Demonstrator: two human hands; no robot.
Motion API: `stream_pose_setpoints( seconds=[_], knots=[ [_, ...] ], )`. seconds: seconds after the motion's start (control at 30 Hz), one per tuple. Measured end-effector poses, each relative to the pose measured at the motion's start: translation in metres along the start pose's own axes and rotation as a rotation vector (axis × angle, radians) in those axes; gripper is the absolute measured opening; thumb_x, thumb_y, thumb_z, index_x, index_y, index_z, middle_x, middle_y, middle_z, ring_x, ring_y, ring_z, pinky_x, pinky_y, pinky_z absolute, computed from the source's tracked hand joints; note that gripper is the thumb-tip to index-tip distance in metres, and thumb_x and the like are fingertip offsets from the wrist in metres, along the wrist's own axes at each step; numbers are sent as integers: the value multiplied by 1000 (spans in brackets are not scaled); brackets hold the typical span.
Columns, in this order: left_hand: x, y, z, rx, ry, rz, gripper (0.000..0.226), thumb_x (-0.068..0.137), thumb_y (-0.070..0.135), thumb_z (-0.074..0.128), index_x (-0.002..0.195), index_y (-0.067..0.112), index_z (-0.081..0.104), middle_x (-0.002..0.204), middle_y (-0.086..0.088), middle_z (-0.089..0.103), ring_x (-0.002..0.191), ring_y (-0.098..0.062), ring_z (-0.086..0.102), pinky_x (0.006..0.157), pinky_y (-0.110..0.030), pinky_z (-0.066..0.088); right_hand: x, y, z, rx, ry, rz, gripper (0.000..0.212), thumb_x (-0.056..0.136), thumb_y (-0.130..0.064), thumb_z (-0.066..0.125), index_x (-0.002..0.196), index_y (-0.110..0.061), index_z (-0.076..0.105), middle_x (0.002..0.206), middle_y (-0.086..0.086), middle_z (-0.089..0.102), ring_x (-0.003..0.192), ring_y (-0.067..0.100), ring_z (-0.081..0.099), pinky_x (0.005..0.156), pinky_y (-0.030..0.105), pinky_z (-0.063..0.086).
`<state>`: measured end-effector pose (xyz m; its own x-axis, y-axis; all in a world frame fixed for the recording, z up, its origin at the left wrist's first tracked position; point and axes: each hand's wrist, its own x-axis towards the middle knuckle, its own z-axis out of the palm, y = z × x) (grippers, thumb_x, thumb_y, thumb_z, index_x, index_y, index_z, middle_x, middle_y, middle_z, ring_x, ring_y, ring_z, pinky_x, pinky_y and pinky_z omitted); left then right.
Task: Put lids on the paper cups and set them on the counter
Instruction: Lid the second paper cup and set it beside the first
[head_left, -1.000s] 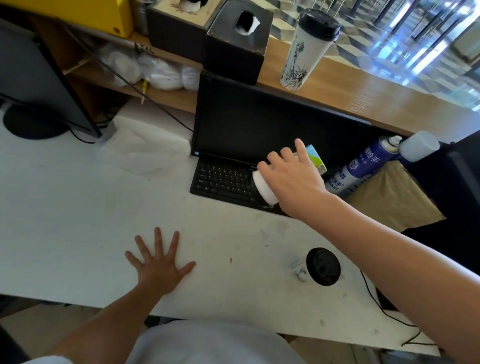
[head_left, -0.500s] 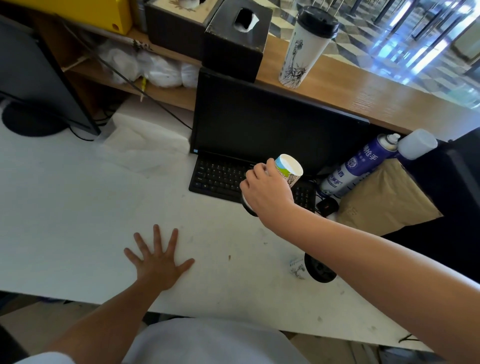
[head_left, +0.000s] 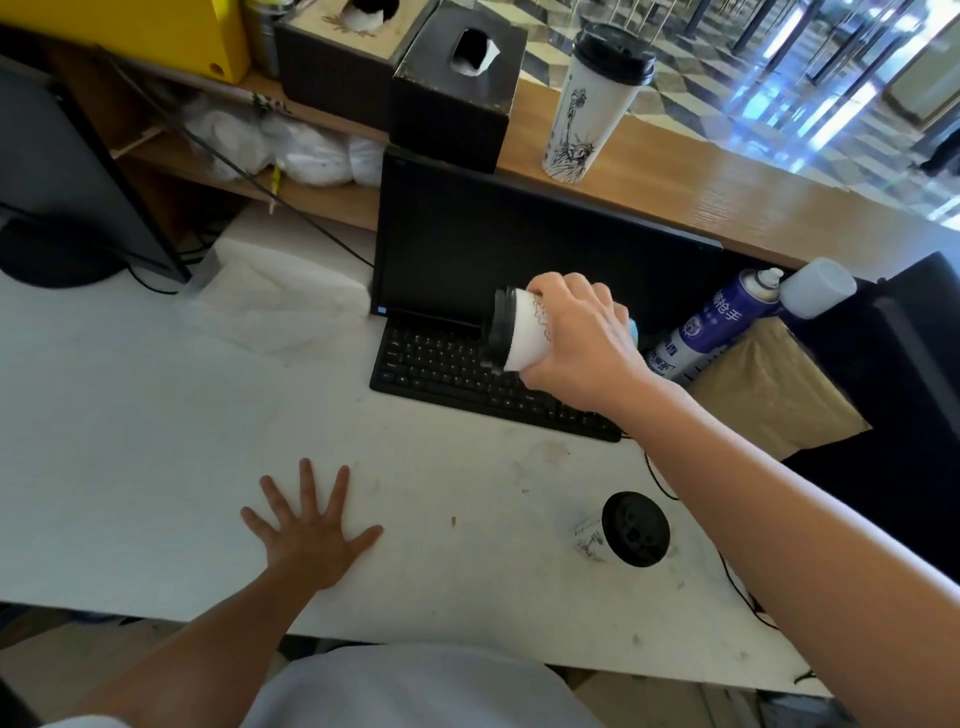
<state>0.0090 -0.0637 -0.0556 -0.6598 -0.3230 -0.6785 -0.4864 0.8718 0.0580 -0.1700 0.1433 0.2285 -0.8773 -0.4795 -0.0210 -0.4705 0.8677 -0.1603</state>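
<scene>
R hand (head_left: 582, 343) grips lidded cup (head_left: 519, 332) sideways over keyboard (head_left: 441, 364); L hand (head_left: 306, 525) flat on desk (head_left: 130, 415).

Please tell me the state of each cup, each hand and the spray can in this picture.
Held cup: lidded, tilted on its side, above the keyboard.
Right hand: grip closed around the held cup.
Left hand: open, flat on the desk.
Desk cup: lidded, upright.
Counter cup: lidded, upright on the wooden counter.
Spray can: uncapped, leaning.
</scene>
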Motion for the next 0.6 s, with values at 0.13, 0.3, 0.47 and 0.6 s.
stream_pose_setpoints(
  seconds=[0.13, 0.3, 0.47, 0.6],
  knots=[
    [3, -1, 1, -23, 9, -4, 102, 73, 94, 16, 140, 42, -40, 151, -5, -50, 139, -53, -38, 82, -67, -38, -5, 8, 12, 515, 52, 94, 79, 65, -26, 89, 131, -27, 46, 125, -7, 48, 116, 14, 45, 89, 26, 43],
    [3, 0, 3, -18, 32, -2, 102, 74, 94, 18, 137, 39, -42, 157, -7, -43, 141, -53, -33, 110, -75, -7, -19, 11, 42, 961, 54, 253, 74, 67, -18, 91, 127, -27, 49, 119, -9, 64, 109, 7, 64, 89, 25, 57],
    [5, -2, 4, -7, 40, 6, 104, 74, 94, 19, 140, 39, -40, 158, -7, -41, 142, -54, -31, 111, -75, -4, -30, 12, 80, 1103, 16, 335, 79, 63, -13, 92, 130, -25, 50, 120, -7, 66, 109, 8, 66, 87, 27, 57],
    [6, -2, 3, 17, 37, -3, 103, 76, 92, 21, 140, 39, -40, 159, -7, -40, 142, -55, -29, 112, -75, 0, -40, 12, 100, 1137, -23, 371, 77, 62, -13, 92, 125, -27, 51, 119, -6, 67, 110, 10, 66, 91, 31, 56]
  ],
)
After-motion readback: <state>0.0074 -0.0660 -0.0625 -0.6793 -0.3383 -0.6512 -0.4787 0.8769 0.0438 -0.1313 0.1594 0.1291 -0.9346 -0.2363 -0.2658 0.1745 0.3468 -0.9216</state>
